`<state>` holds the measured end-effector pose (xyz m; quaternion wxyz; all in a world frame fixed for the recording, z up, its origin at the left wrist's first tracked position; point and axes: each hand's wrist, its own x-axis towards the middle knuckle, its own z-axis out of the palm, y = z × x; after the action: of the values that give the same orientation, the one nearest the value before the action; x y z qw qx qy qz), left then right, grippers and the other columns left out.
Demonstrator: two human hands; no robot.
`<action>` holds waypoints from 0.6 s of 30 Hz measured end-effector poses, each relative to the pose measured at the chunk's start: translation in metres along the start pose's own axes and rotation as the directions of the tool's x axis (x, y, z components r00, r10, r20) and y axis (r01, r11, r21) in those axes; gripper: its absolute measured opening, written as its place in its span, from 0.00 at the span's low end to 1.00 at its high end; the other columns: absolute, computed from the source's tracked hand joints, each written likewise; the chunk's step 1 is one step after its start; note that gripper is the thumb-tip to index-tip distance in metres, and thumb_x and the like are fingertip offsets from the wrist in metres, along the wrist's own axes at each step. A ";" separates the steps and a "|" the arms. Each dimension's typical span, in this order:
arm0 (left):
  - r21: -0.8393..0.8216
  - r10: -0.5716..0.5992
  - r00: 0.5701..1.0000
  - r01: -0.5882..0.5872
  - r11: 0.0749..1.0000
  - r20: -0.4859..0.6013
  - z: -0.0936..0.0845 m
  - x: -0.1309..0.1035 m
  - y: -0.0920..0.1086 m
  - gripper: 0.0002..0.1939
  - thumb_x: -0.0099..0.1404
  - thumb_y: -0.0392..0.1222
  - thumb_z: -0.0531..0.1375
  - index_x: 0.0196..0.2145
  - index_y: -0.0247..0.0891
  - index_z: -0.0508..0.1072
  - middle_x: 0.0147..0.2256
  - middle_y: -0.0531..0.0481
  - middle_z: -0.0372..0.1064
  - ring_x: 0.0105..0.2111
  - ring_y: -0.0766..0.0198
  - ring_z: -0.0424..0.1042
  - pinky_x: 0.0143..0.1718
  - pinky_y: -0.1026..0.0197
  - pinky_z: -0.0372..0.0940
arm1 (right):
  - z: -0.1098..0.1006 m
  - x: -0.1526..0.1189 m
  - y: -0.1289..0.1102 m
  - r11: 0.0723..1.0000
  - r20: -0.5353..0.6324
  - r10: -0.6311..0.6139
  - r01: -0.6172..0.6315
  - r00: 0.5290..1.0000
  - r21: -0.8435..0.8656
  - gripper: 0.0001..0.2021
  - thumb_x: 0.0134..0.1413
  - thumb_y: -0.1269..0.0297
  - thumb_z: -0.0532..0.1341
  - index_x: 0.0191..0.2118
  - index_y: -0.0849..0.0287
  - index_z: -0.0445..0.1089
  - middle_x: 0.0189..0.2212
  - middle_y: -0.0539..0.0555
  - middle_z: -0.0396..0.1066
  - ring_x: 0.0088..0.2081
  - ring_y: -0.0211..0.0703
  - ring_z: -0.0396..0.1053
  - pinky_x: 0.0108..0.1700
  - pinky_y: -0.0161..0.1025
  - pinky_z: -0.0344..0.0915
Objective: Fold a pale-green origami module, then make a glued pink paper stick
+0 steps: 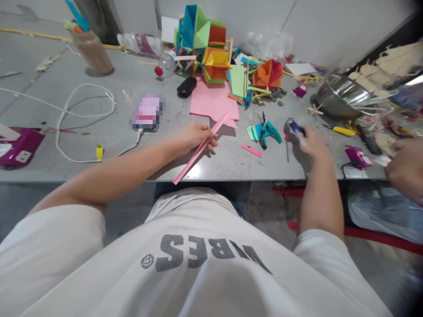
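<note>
My left hand (200, 137) grips a long folded strip of pink paper (194, 159), which slants from over the pink sheets down to the table's front edge. Farther right, my right hand (310, 141) is closed on a dark blue and pale tool (295, 127), smeared by motion, so its kind is unclear. Between my hands lie teal-handled pliers (271, 130), small green and blue paper pieces (254, 132) and a flat pink piece (251, 150) with a hole. Pink paper sheets (211, 99) lie beyond my left hand.
Colourful folded-paper shapes (216, 64) stand at the back beside a clear bottle (165, 65). A phone (147, 112) with a white cable (59, 132) lies left. At right are a metal bowl (340, 99), a yellow-handled tool (343, 130) and another person's hand (406, 169).
</note>
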<state>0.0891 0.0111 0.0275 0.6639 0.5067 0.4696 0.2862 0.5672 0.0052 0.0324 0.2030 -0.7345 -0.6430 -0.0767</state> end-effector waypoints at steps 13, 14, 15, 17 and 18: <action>-0.119 0.019 0.993 -0.032 0.992 -0.115 -0.007 0.005 0.004 0.09 0.75 0.33 0.62 0.34 0.36 0.76 0.32 0.43 0.83 0.24 0.64 0.78 0.27 0.61 0.72 | 0.038 0.039 -0.195 0.456 0.306 -0.279 -0.155 0.910 0.876 0.36 0.70 0.21 0.59 0.42 0.55 0.78 0.25 0.48 0.60 0.30 0.39 0.64 0.36 0.50 0.64; -0.116 0.016 0.991 -0.032 0.993 -0.133 -0.008 0.006 0.005 0.09 0.75 0.33 0.62 0.34 0.36 0.76 0.32 0.44 0.83 0.24 0.65 0.77 0.27 0.62 0.72 | 0.045 0.035 -0.206 0.437 0.303 -0.294 -0.155 0.906 0.886 0.38 0.60 0.15 0.63 0.40 0.51 0.75 0.24 0.46 0.58 0.29 0.40 0.63 0.34 0.49 0.64; -0.111 0.014 0.989 -0.030 0.993 -0.148 -0.008 0.007 0.005 0.09 0.76 0.33 0.63 0.34 0.36 0.76 0.31 0.44 0.83 0.24 0.65 0.77 0.27 0.62 0.71 | 0.052 0.032 -0.214 0.420 0.299 -0.303 -0.155 0.905 0.894 0.39 0.52 0.12 0.66 0.38 0.49 0.72 0.23 0.45 0.56 0.28 0.41 0.62 0.32 0.48 0.64; -0.101 0.015 0.987 -0.032 0.994 -0.162 -0.009 0.010 0.005 0.10 0.76 0.35 0.65 0.33 0.37 0.75 0.31 0.44 0.82 0.23 0.66 0.76 0.27 0.63 0.71 | 0.061 0.024 -0.220 0.394 0.291 -0.308 -0.156 0.906 0.906 0.41 0.45 0.10 0.68 0.37 0.47 0.69 0.24 0.47 0.60 0.29 0.45 0.66 0.27 0.45 0.63; -0.096 0.019 0.986 -0.035 0.995 -0.167 -0.009 0.011 0.004 0.10 0.76 0.35 0.65 0.33 0.37 0.75 0.30 0.44 0.82 0.23 0.66 0.76 0.28 0.63 0.71 | 0.064 0.019 -0.220 0.387 0.290 -0.308 -0.159 0.906 0.908 0.41 0.44 0.11 0.69 0.38 0.47 0.69 0.26 0.48 0.64 0.29 0.47 0.68 0.25 0.44 0.62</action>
<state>0.0852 0.0254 0.0277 0.6430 0.4539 0.5015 0.3592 0.3463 0.0683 0.0250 0.4290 -0.4659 -0.6373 0.4389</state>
